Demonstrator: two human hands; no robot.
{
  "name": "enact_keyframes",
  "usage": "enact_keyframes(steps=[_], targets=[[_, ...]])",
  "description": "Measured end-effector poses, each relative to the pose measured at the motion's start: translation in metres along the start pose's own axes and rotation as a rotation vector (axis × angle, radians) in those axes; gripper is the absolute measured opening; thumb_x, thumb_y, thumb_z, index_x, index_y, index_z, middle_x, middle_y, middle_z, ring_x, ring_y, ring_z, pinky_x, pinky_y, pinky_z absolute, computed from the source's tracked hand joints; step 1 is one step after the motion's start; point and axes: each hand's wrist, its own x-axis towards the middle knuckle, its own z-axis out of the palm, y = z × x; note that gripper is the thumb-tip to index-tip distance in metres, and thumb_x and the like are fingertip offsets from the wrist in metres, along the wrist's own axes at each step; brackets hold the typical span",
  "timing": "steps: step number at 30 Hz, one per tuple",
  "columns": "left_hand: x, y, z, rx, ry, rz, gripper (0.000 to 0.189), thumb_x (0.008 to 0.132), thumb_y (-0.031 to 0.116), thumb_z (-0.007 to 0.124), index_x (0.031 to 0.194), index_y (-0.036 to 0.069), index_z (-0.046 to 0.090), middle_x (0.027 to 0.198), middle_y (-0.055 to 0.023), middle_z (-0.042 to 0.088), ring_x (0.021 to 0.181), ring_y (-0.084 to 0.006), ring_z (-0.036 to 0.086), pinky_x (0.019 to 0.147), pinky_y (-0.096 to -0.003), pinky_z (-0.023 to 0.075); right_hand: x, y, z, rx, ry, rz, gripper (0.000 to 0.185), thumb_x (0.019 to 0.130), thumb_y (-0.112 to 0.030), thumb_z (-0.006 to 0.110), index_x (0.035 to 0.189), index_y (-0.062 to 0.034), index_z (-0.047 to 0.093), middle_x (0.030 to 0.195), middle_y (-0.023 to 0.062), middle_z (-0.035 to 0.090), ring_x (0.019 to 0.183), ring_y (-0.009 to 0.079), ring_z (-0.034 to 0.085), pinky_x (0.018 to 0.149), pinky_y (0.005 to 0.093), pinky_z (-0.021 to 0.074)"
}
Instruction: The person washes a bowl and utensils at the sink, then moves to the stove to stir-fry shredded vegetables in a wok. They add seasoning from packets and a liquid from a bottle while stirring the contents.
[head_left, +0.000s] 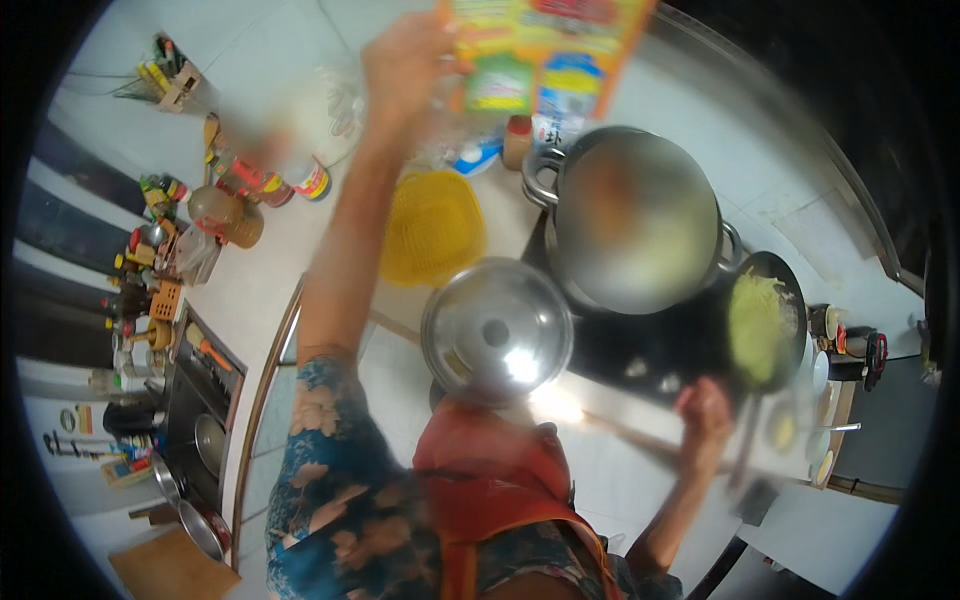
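Observation:
My left hand (409, 64) is raised at the top, its fingers closed at the left edge of a colourful printed packet (502, 49); both are blurred. My right hand (705, 412) is curled beside the black stove's front edge, with nothing visible in it. A large two-handled steel pot (555, 255) stands on the black stove (630, 345); its top looks cloudy, with blurred orange and pale patches. Pale green shreds (757, 322) lie in a dark frying pan (799, 322) to its right. A shiny round steel lid or bowl (487, 300) is in front of me.
A yellow plastic basket (435, 229) stands left of the pot. Behind it are a red-capped jar (517, 142) and a blue packet (480, 156). Bottles (232, 214) crowd the left counter near a sink (199, 397). Several bowls (821, 371) stand at right. The frying pan's handle (744, 442) projects towards me.

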Motion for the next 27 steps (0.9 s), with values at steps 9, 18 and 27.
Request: enact_keyframes(steps=[9,18,27], targets=[[0.159,-0.258,-0.181,0.836,-0.118,0.15,0.016,0.091,0.01,0.061,0.1,-0.003,0.06,0.092,-0.009,0.067,0.077,-0.013,0.064,0.063,-0.0238,0.0571,-0.022,0.042,0.158,-0.215,-0.069,0.253,0.039,0.093,-0.032,0.062,0.113,0.0021,0.059,0.079,0.0113,0.065,0.071,0.0193,0.062,0.07,0.036,0.0531],[0.158,-0.366,-0.196,0.952,-0.164,-0.015,0.028,0.09,0.014,0.061,0.107,-0.008,0.061,0.097,-0.0148,0.065,0.085,-0.0211,0.066,0.07,-0.0321,0.0592,-0.035,0.058,0.201,-0.198,0.122,0.43,0.034,0.092,-0.019,0.065,0.112,0.0076,0.061,0.082,0.0149,0.068,0.071,0.0207,0.066,0.068,0.0333,0.0563],[0.077,-0.331,-0.198,1.314,-0.213,-0.572,0.024,0.076,0.019,0.073,0.083,-0.002,0.064,0.093,-0.0229,0.068,0.085,-0.0345,0.067,0.075,-0.0432,0.0549,-0.014,0.069,0.206,-0.203,0.1,0.395,0.037,0.092,-0.024,0.065,0.113,0.0058,0.061,0.083,0.0132,0.068,0.071,0.0191,0.065,0.07,0.0318,0.0551]])
